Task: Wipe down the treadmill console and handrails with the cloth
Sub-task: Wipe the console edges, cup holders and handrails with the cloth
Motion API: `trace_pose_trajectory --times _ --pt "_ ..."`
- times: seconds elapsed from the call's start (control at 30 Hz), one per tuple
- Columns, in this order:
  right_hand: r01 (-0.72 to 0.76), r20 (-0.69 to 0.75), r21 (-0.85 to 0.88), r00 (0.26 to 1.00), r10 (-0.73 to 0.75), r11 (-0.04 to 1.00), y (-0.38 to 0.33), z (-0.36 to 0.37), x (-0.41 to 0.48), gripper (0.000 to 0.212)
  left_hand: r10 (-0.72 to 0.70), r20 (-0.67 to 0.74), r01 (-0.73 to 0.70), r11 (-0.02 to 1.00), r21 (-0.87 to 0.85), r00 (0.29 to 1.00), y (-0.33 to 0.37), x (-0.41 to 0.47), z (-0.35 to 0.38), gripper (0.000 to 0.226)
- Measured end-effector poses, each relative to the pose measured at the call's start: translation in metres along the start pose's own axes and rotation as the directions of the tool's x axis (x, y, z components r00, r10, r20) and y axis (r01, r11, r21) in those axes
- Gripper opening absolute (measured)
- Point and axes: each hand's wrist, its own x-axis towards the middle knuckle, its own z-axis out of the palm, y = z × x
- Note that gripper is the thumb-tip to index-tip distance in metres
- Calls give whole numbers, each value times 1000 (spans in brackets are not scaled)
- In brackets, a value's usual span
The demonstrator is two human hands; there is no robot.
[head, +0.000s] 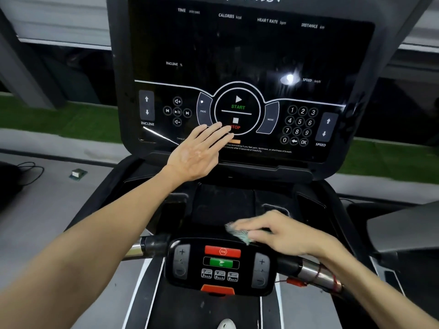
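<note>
Pressing the cloth (234,231) under our right hand (280,231), fingers laid nearly flat over it, we have it on the dark ledge just above the small button panel (221,264). It looks thin, soft and light (most of it hides beneath the fingers), so we judge it best kept bunched under the palm, lest it slide on glossy plastic. Our left hand (199,153) lies spread, fingers straight, on the console (249,55) beside the STOP mark. The handrail (313,271) runs right of the panel, and the red cord (297,281) wound there could snag.
</note>
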Motion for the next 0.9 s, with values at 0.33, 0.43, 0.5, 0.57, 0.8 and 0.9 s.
trace_pose_trajectory --times 0.33,0.43,0.5,0.57,0.8,0.9 --pt "-90 -339 129 932 129 988 -24 20 3 29 -8 1 8 988 -156 1000 -2 -45 -32 50" --pt "107 -512 598 813 276 794 -60 34 19 30 -98 -19 87 943 -321 995 -4 -95 -48 44" --pt "244 -474 820 798 373 518 -84 47 29 34 -182 -36 149 889 -434 983 -5 -132 -58 40" --pt "306 -453 873 798 397 380 -104 64 40 36 -234 -38 186 851 -491 972 -4 -166 -66 38" --pt "397 -342 918 794 503 -3 -142 120 59 40 -355 57 324 761 -561 933 -15 -257 -83 39" --pt "397 -320 915 824 467 -74 -153 138 61 48 -461 107 444 729 -520 881 -23 -299 -91 43"
